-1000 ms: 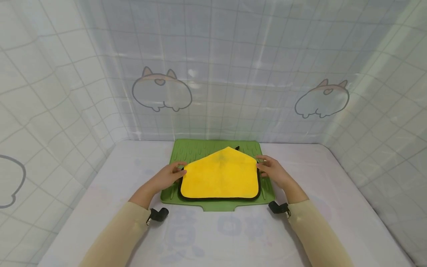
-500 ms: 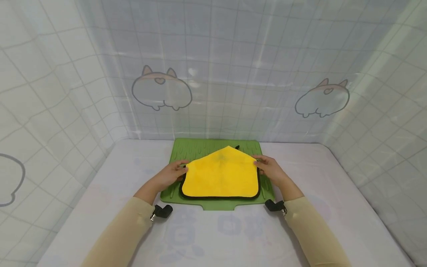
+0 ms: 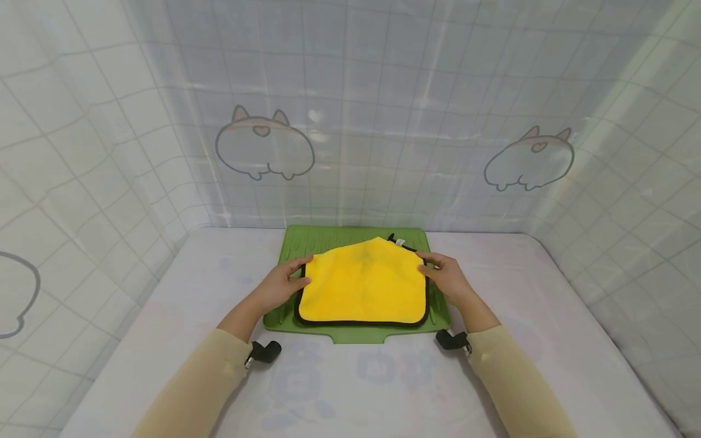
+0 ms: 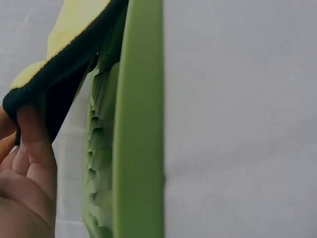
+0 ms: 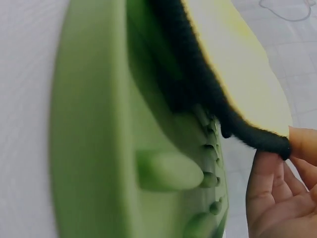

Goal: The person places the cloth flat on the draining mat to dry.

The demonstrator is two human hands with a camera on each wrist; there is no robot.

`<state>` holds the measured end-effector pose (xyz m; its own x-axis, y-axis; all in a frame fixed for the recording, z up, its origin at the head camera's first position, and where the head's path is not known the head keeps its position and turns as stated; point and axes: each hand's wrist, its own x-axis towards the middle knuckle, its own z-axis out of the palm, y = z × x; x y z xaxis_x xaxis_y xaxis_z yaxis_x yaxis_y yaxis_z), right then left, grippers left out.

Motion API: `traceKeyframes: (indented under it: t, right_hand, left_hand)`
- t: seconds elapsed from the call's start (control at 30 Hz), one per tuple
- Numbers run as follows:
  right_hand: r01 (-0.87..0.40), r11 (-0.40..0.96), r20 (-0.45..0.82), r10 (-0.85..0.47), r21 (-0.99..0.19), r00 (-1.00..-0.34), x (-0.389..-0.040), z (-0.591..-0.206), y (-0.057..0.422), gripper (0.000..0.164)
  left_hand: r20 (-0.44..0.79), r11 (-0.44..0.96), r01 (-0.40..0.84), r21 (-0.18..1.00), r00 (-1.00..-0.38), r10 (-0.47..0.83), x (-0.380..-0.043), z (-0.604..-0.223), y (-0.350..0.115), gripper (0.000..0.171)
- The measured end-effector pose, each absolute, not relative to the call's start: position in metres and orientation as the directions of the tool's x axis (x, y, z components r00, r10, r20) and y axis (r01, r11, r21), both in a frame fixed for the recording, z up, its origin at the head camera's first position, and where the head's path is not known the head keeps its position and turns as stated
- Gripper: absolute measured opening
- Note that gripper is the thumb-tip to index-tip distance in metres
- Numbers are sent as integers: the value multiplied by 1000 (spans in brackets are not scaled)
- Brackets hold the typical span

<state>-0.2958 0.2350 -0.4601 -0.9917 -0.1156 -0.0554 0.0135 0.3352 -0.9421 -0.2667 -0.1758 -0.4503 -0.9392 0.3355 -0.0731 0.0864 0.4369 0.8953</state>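
A yellow cloth (image 3: 364, 289) with a dark edging lies folded over a green ridged mat (image 3: 358, 336). My left hand (image 3: 279, 286) pinches the cloth's far left corner between thumb and fingers. At the far right corner, my right hand (image 3: 449, 277) pinches it the same way. Both wrist views show the dark edging (image 4: 59, 74) raised above the ridges of the mat (image 5: 171, 171), held between thumb and fingers. A white tag and a dark loop stick out behind the cloth near its peak.
The mat rests on a pale table (image 3: 350, 395) with faint printed marks. Tiled-pattern curtain walls (image 3: 383, 121) with animal drawings stand at the back and both sides. Black wrist devices (image 3: 266, 351) sit at each sleeve cuff.
The cloth's left corner has risen and moved slightly inward with my left hand. Its top edge has flattened, and the white tag behind it has come into view. My right hand has shifted slightly inward.
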Motion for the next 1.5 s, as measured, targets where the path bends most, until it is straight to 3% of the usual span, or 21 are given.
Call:
traceKeyframes:
  t: [0.3, 0.57, 0.73, 1.07, 1.33, 1.5]
  right_hand:
    - [-24, 398, 4, -51, -917, -999, -288, -452, 242, 43]
    - [22, 577, -154, -181, -816, -971, -286, -453, 247, 39]
    - [2, 589, -154, -208, -808, -966, -287, -452, 250, 39]
    - [15, 571, -169, -217, -821, -962, -307, -447, 247, 39]
    - [69, 485, -189, -203, -872, -961, -328, -451, 244, 37]
    - [99, 428, -206, -212, -898, -955, -335, -453, 241, 37]
  left_hand:
    - [5, 623, 209, 753, -950, 313, -253, -444, -181, 60]
    - [-186, 660, 117, 742, -911, 369, -255, -450, -184, 54]
    - [-183, 671, 132, 730, -908, 378, -258, -451, -184, 55]
    - [-84, 601, 136, 788, -942, 324, -277, -447, -175, 48]
    - [-145, 513, 7, 858, -956, 255, -297, -454, -174, 39]
    - [-196, 427, -58, 902, -938, 286, -300, -454, -170, 42]
